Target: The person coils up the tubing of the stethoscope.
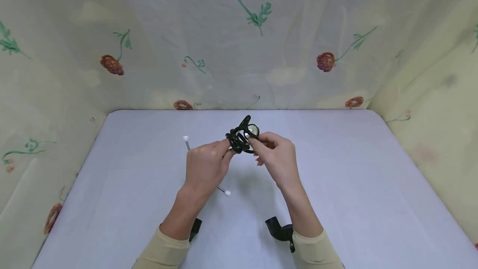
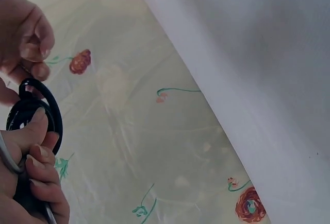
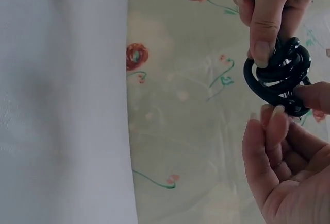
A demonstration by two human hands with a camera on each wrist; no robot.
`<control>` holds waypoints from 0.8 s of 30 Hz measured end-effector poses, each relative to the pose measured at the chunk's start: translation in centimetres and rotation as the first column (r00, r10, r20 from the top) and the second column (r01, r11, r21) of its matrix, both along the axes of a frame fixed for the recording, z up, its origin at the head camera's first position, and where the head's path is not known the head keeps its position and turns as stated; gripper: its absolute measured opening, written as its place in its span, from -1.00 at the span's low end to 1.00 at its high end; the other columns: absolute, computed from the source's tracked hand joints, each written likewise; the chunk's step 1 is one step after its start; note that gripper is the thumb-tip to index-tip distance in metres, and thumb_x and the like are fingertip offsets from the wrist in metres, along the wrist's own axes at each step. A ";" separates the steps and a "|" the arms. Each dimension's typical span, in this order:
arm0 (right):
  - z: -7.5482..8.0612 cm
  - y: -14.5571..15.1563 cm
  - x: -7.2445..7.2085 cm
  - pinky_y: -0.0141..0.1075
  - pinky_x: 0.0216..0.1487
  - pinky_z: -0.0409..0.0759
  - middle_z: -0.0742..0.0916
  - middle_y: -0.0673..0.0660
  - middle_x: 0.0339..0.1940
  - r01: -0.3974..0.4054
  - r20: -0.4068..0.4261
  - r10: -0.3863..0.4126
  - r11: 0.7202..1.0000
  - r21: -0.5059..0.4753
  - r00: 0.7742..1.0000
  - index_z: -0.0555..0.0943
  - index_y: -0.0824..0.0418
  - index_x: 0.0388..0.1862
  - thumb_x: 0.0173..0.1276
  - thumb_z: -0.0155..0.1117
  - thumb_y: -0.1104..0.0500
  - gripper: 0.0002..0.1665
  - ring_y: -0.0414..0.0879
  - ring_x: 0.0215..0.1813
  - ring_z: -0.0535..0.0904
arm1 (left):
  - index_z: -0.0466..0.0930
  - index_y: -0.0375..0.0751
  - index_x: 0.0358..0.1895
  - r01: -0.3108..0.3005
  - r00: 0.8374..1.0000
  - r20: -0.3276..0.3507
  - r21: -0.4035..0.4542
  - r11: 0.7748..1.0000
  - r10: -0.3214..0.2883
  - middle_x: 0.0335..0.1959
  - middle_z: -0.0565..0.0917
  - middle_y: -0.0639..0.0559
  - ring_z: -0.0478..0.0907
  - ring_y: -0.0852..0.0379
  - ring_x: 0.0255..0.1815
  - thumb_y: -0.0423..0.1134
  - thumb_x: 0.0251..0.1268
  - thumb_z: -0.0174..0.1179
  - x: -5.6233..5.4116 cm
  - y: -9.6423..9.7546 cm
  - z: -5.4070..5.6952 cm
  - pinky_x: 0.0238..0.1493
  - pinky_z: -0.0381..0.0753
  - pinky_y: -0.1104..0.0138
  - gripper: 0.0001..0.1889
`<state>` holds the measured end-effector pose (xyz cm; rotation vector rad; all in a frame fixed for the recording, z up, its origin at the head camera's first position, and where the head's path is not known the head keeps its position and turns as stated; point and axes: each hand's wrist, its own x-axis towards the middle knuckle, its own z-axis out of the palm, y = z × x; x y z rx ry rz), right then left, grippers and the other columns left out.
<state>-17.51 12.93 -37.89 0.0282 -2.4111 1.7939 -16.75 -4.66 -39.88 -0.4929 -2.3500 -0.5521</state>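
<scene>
Both hands hold a stethoscope above the table. Its black tubing [image 1: 239,139] is wound into a tight coil between them. The left hand [image 1: 206,163] grips the coil and the metal ear tubes, whose white ear tips [image 1: 227,193] stick out on either side of the fist. In the left wrist view, the left thumb [image 2: 37,118] presses on the coiled tubing. The right hand [image 1: 278,157] pinches a loop of tubing at the coil's right side, beside the round chest piece [image 1: 253,129]. In the right wrist view, its thumb [image 3: 314,96] and fingertips meet the coil's lower end.
A white-covered table [image 1: 347,177] lies under the hands. Behind it and at the sides hangs a pale curtain [image 1: 291,53] with red flowers. Black wrist mounts [image 1: 279,231] show beside both forearms.
</scene>
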 end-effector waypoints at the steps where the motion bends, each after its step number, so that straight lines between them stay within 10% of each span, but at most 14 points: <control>1: 0.0 0.0 0.0 -0.20 -0.41 0.61 0.70 0.12 -0.53 -0.004 0.004 0.004 1.000 0.024 1.000 0.70 0.26 -0.36 0.30 0.39 0.06 -0.75 -0.02 -0.59 0.61 | 0.74 -0.10 -0.37 0.007 1.000 0.013 0.001 1.000 -0.007 -0.68 0.67 0.14 0.42 0.30 -0.74 -0.16 0.13 0.46 0.0 -0.1 0.0 -0.72 0.26 0.43 -0.88; 8: -0.1 0.4 -0.2 -0.21 -0.37 0.49 0.72 0.13 -0.48 -0.070 0.117 0.051 0.984 0.166 0.992 0.64 0.22 -0.45 0.33 0.32 0.01 -0.69 0.08 -0.52 0.64 | 0.70 -0.07 -0.46 0.031 0.991 0.131 -0.024 0.999 -0.028 -0.73 0.57 0.18 0.28 0.32 -0.72 -0.17 0.15 0.45 -0.1 -0.5 0.0 -0.68 0.21 0.44 -0.87; 15: 0.5 1.8 -0.2 -0.24 -0.29 0.48 0.75 0.11 -0.30 -0.167 0.213 0.093 0.918 0.361 0.973 0.63 0.11 -0.06 0.29 0.34 -0.16 -0.57 -0.12 -0.45 0.66 | 0.64 -0.04 -0.55 0.053 0.964 0.261 -0.031 0.998 -0.043 -0.69 0.58 0.19 0.32 0.28 -0.67 -0.18 0.17 0.42 -0.6 -0.7 -0.2 -0.61 0.29 0.39 -0.81; 24: 0.8 4.3 -0.5 -0.23 -0.16 0.52 0.76 0.08 -0.15 -0.209 0.199 0.137 0.889 0.408 0.970 0.61 0.08 0.09 0.39 0.25 -0.06 -0.62 -0.16 -0.31 0.71 | 0.66 -0.02 -0.53 0.110 0.850 0.522 -0.039 0.993 -0.073 -0.60 0.64 0.19 0.38 0.21 -0.56 -0.21 0.19 0.39 -1.4 -1.3 -1.4 -0.49 0.37 0.34 -0.84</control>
